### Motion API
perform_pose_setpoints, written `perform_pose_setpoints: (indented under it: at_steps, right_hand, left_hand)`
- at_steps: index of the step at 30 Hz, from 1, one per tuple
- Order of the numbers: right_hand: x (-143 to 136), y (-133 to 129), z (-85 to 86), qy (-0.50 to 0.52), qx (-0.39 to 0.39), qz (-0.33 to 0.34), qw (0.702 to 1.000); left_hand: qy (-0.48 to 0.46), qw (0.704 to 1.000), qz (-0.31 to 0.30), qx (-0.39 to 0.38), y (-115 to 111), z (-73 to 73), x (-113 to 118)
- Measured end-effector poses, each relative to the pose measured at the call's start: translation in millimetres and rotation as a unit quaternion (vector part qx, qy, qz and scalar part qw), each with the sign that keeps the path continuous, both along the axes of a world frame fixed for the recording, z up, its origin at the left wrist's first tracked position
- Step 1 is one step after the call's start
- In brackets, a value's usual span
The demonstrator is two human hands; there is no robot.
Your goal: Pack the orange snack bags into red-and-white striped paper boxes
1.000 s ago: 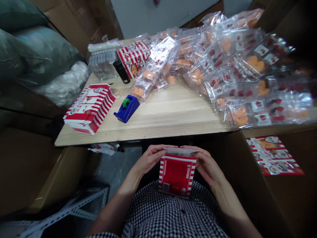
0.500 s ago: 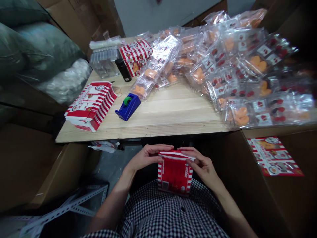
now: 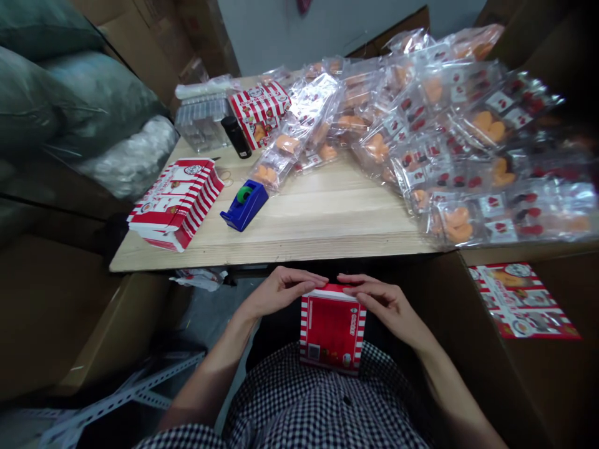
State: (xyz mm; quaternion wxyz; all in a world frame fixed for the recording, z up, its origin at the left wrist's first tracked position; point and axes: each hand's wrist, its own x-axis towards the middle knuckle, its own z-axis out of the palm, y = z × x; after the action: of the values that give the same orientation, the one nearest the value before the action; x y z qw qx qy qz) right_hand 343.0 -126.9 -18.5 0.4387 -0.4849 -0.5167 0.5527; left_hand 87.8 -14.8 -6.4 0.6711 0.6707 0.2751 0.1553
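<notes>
Holding the box [image 3: 332, 330] in head view: left hand [image 3: 276, 293] and right hand [image 3: 390, 308] both grasp its top corners, thumbs in front, other fingers over the top edge. Box is upright at the shirt [image 3: 322, 405], below and apart from the table [image 3: 304, 227]'s front edge, gap between. A strip of wood shows between tape [image 3: 246, 206] and packs [image 3: 421, 134], running to that edge. Packs overlap along the right side, reaching the front edge. Printed stack [image 3: 175, 196] sits near the left edge.

Containers: clear packs hold orange, red and black pieces. Box top looks closed, contents hidden. Clear case [image 3: 202, 125] stands at back left beside the bottle [image 3: 236, 137]; contents unreadable. Print [image 3: 524, 299] is at the right carton [image 3: 468, 337]; can't tell whether inside.
</notes>
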Motion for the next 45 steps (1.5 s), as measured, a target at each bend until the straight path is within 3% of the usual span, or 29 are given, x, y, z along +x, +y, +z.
perform_pose_setpoints:
  at_steps: [3,6,12,23,29,37,45]
  right_hand:
    - [3,7,8.9,0.011,-0.028,0.013,0.999]
    - [4,14,8.7,0.014,-0.055,0.023,0.998]
    - [3,21,4.0,0.020,-0.102,-0.011,0.994]
    - [12,37,4.5,0.011,-0.097,0.044,0.994]
    - [3,31,3.2,0.017,-0.106,0.021,0.994]
    - [-9,3,3.9,-0.016,-0.066,-0.013,0.998]
    - [-9,-15,10.7,-0.138,0.070,0.028,0.988]
  left_hand:
    - [0.020,0.999,-0.036,-0.014,9,9.3,3]
    - [0.046,0.997,-0.063,0.000,14,9.8,8]
    - [0.048,0.998,-0.027,0.020,15,2.5,16]
    - [0.057,0.998,-0.012,0.005,13,6.1,20]
    - [0.079,0.996,-0.003,0.031,15,1.8,17]
    - [0.081,0.990,-0.026,0.110,8,9.8,12]
    - [0.050,0.972,-0.044,0.225,-12,22.0,-1]
